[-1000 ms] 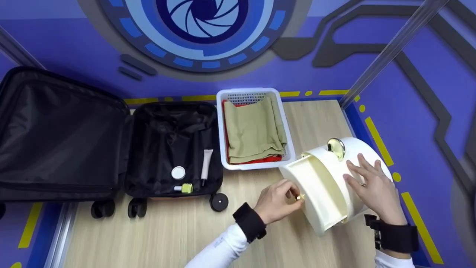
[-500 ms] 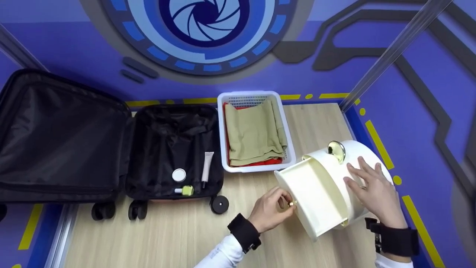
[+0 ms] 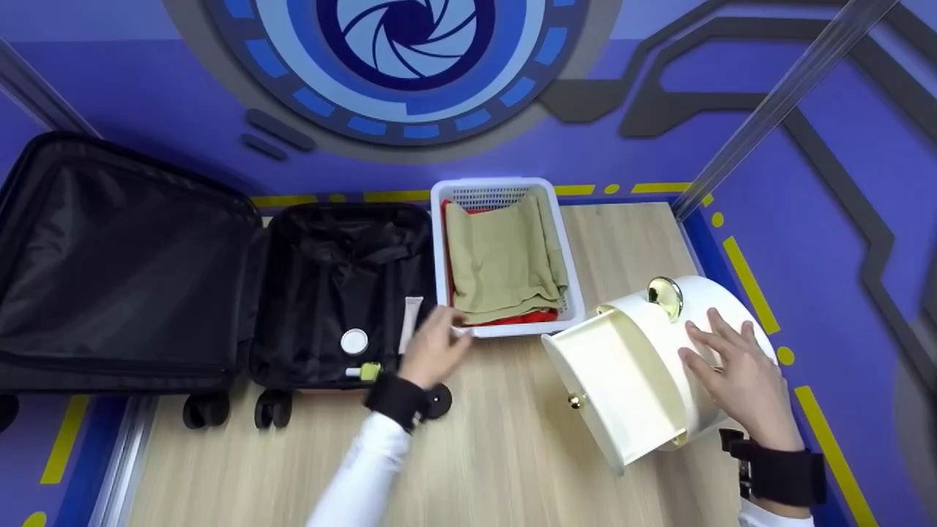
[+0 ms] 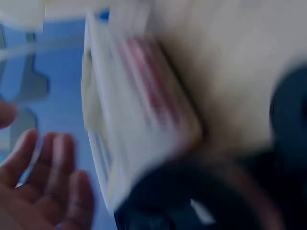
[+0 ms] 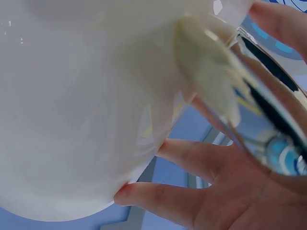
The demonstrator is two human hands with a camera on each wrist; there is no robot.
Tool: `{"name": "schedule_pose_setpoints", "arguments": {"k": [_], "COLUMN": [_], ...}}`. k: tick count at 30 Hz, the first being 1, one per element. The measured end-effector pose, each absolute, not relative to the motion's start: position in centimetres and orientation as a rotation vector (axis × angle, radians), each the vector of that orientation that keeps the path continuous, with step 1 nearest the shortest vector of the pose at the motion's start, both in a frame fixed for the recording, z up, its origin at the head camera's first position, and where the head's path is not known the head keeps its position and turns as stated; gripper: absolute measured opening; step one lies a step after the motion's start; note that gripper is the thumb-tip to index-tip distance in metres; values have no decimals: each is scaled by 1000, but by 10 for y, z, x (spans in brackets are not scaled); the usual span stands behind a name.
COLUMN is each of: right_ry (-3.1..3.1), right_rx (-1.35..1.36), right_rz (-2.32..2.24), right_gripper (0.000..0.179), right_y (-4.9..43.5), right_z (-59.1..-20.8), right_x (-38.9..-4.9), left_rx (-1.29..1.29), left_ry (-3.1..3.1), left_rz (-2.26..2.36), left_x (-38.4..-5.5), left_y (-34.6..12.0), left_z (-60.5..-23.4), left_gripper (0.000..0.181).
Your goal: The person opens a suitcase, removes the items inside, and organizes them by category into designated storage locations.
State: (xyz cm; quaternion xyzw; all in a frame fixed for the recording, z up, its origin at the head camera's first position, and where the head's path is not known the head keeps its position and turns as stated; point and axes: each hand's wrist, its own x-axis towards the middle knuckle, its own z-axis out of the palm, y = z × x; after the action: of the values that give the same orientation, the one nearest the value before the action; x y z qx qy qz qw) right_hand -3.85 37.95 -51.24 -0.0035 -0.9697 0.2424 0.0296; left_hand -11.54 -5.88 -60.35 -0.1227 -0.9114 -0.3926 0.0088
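Note:
My left hand [image 3: 438, 350], blurred by motion, hovers over the right edge of the black suitcase [image 3: 340, 293] near the front left corner of the white basket [image 3: 527, 329]. Its fingers are loosely spread with nothing between them in the left wrist view. Inside the suitcase lie a pale squeeze tube [image 3: 411, 322], partly behind the hand, a round white lid-like disc [image 3: 354, 341] and a small yellow-green bottle [image 3: 370, 372]. My right hand [image 3: 743, 377] rests with spread fingers on a white rounded box [image 3: 706, 300]. The box's drawer [image 3: 622, 388] stands pulled out, its gold knob [image 3: 575, 401] untouched.
Folded khaki cloth [image 3: 505, 256] lies over red cloth [image 3: 527, 316] in the basket. The suitcase's raised lid half [image 3: 124, 271] stands at the left. A shiny gold loop [image 3: 665, 297] sticks up from the box. Blue panels [image 3: 468, 157] bound the wooden table [image 3: 498, 454].
The drawer has come further out from the box. My left hand has let go of its knob and moved left to the suitcase edge. My right hand has stayed on the box.

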Motion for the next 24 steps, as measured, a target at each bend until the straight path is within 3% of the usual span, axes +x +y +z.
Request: {"name": "schedule_pose_setpoints", "arguments": {"k": [8,14,20,24], "right_ry": [-2997,-2994,-3003,-2981], "right_rx": [-47,-47,-45,-33], "right_rz": [762,779,772,774], "right_gripper": [52,53,53,51], "right_y": [381,380,379,379], "right_z": [-513,-511,-510,-511], "right_x": [-38,-38,-37,-37], "left_rx": [-182,-42,112,189], "left_ry": [-3363,-3566,-3604,-3582], "left_rz": [-591,-464,-466,-479], "left_x": [-232,-256,-252,-245], "left_y": [-134,-135,-123,-118], "left_z": [-702,-713,-722,-720], "left_gripper": [49,53,65,64]}}
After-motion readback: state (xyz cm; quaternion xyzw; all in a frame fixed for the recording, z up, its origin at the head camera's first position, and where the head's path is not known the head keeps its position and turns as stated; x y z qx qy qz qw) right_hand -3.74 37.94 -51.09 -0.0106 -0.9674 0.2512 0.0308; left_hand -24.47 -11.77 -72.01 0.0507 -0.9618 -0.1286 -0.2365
